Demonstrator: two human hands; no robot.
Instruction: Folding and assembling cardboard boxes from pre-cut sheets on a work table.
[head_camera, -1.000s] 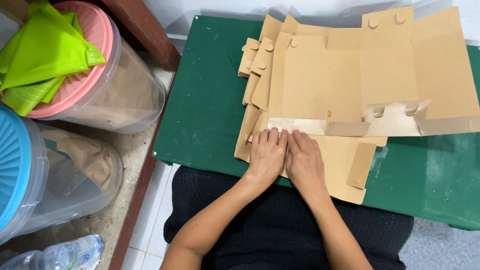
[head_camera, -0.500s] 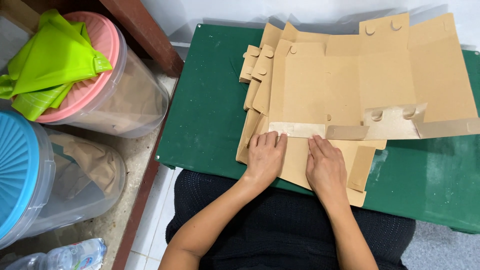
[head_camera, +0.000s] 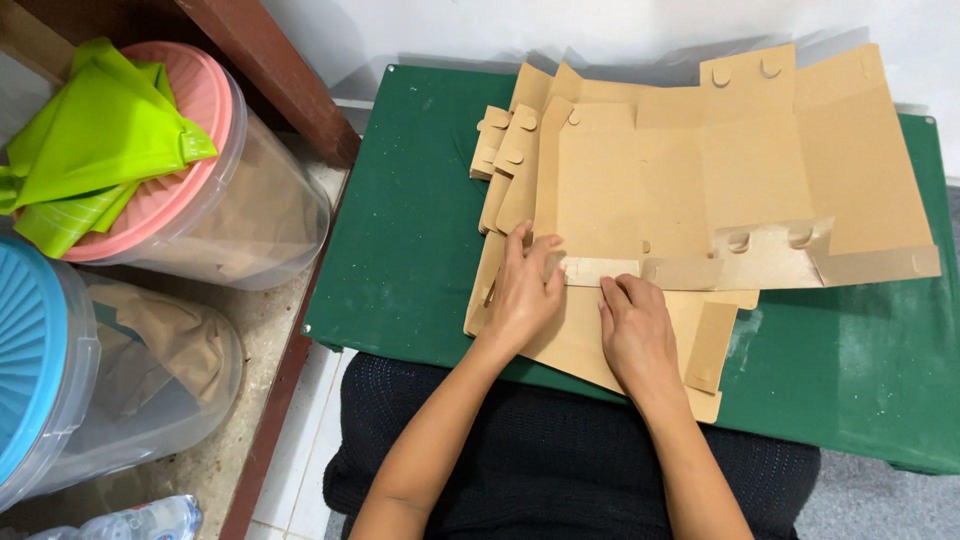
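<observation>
At the centre of the frame, the left hand (head_camera: 522, 295) and right hand (head_camera: 633, 333) press down side by side, fingers flat and unclenched, gripping nothing, on the near edge of the flattened brown cardboard box blank (head_camera: 700, 190) spread across the green surface (head_camera: 410, 230), with lidded plastic tubs (head_camera: 240, 210) at left.

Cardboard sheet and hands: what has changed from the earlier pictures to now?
The left hand stayed flat near the cardboard sheet's left edge. The right hand slid right a second ago, then came partway back, fingertips now at the folded strip. Neither hand grasps anything. The green table and plastic tubs are unchanged.
</observation>
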